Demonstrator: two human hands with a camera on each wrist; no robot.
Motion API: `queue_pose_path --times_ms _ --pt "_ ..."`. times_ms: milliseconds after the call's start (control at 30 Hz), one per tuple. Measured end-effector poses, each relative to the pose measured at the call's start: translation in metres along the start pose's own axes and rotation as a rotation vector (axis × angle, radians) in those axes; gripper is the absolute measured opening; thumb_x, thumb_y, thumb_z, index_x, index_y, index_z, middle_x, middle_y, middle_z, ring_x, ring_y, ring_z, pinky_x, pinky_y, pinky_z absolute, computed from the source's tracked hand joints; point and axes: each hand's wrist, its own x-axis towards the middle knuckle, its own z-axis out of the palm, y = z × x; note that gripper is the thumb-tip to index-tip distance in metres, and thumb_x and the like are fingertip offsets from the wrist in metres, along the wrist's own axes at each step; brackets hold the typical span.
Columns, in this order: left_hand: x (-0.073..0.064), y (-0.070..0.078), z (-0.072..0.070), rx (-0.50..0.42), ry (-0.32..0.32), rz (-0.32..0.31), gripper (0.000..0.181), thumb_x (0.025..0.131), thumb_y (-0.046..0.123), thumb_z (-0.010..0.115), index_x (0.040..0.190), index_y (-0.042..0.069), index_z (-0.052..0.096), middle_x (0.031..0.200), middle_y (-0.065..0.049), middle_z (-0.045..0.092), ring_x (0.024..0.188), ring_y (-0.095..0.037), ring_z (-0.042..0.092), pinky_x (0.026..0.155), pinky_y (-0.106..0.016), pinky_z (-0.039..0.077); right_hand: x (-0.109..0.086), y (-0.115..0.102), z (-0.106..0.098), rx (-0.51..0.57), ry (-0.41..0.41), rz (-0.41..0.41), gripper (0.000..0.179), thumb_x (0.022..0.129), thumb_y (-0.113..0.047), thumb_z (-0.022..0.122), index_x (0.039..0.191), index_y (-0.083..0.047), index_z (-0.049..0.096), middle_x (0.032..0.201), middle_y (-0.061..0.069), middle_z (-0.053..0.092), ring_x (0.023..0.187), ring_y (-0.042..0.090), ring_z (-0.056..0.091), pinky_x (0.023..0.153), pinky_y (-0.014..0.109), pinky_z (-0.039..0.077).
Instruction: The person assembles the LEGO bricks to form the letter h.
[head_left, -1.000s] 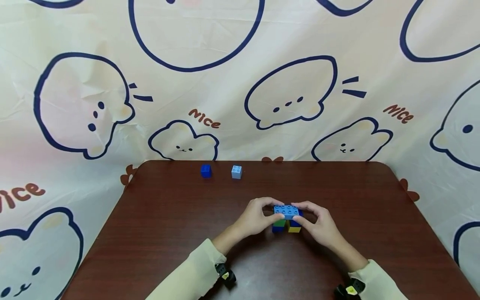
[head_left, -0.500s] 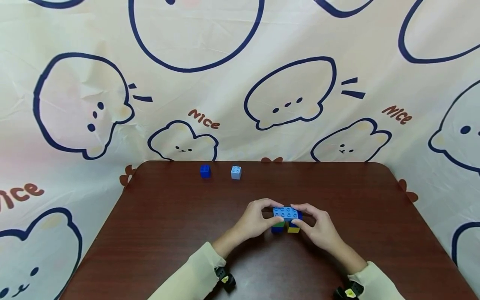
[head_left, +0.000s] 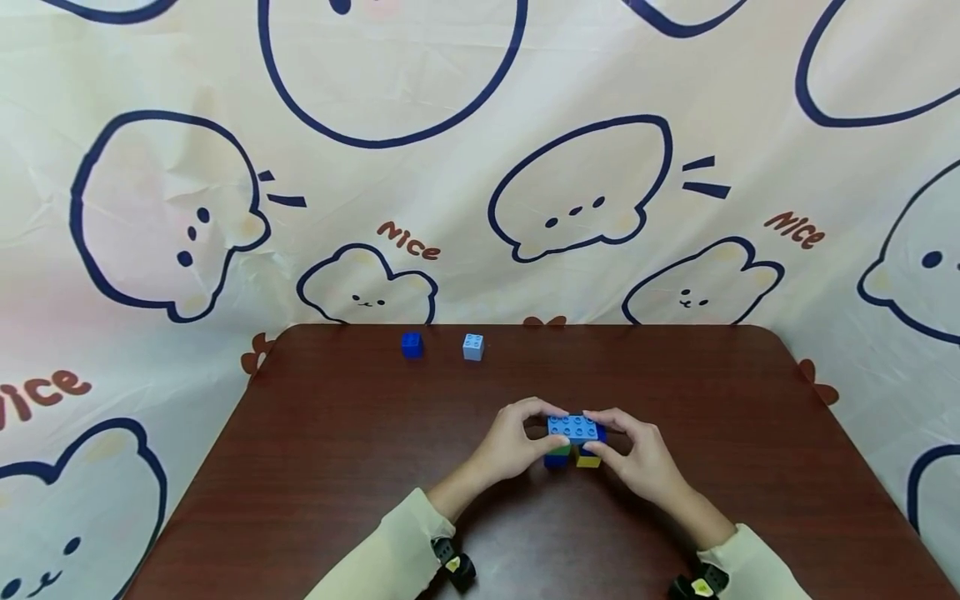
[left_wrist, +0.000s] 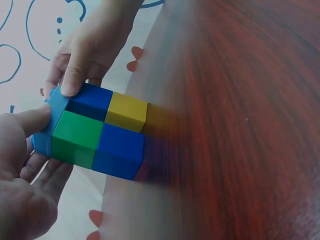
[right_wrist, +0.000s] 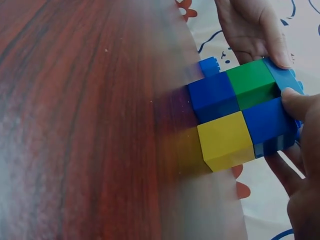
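A light blue eight-stud toy brick (head_left: 573, 428) lies across the top of two short columns on the table. The left column has a green brick (left_wrist: 77, 135) over a blue brick (left_wrist: 120, 152). In the right one, another blue brick (right_wrist: 270, 122) sits over a yellow brick (right_wrist: 227, 142). My left hand (head_left: 510, 442) pinches the light blue brick at its left end, thumb on the near side and fingers behind. At the other end my right hand (head_left: 643, 454) grips it the same way. The fingers behind are partly hidden in the head view.
Near the far edge of the brown table (head_left: 337, 450) stand a small dark blue brick (head_left: 412, 345) and a small pale blue brick (head_left: 472, 347). A patterned cloth (head_left: 450, 183) hangs behind the table and along its sides.
Both hands keep their hold and the stack stays in place. The right thumb has slid slightly down along the light blue brick's near side. The head view has shifted a little.
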Motion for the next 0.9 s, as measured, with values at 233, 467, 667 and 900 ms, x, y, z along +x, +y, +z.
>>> queue_pose_path --times_ms 233,467,667,900 --pt "-0.002 -0.006 0.002 -0.045 0.010 0.005 0.029 0.093 0.020 0.077 0.120 0.011 0.072 0.118 -0.002 0.070 0.107 -0.016 0.064 0.095 -0.045 0.055 0.001 0.002 -0.003 0.087 -0.035 0.138 0.038 0.085 -0.009 0.083 0.120 -0.015 0.070 0.114 0.001 0.074 0.100 0.013 0.069 0.088 0.035 0.058" --pt "-0.001 -0.010 0.004 -0.121 0.001 -0.020 0.030 0.093 0.017 0.076 0.121 0.011 0.071 0.119 -0.004 0.070 0.104 -0.021 0.068 0.093 -0.045 0.057 -0.004 0.008 0.000 0.153 -0.019 0.159 0.036 0.089 -0.009 0.079 0.124 -0.010 0.069 0.117 0.007 0.073 0.101 0.018 0.069 0.085 0.026 0.057" --pt "-0.001 -0.005 0.005 -0.191 -0.008 -0.029 0.030 0.094 0.006 0.073 0.123 0.003 0.068 0.121 -0.013 0.069 0.107 -0.034 0.067 0.096 -0.050 0.054 -0.007 0.010 0.002 0.141 0.006 0.134 0.035 0.091 -0.004 0.075 0.125 -0.008 0.068 0.117 0.008 0.073 0.102 0.008 0.066 0.085 0.023 0.055" --pt "-0.007 -0.016 -0.002 -0.207 -0.108 0.011 0.038 0.100 0.014 0.068 0.136 0.007 0.062 0.132 -0.009 0.064 0.116 -0.027 0.064 0.102 -0.045 0.051 -0.010 0.012 0.006 0.167 0.013 0.162 0.032 0.093 -0.003 0.073 0.124 -0.004 0.068 0.113 0.010 0.072 0.095 0.010 0.065 0.080 0.025 0.056"
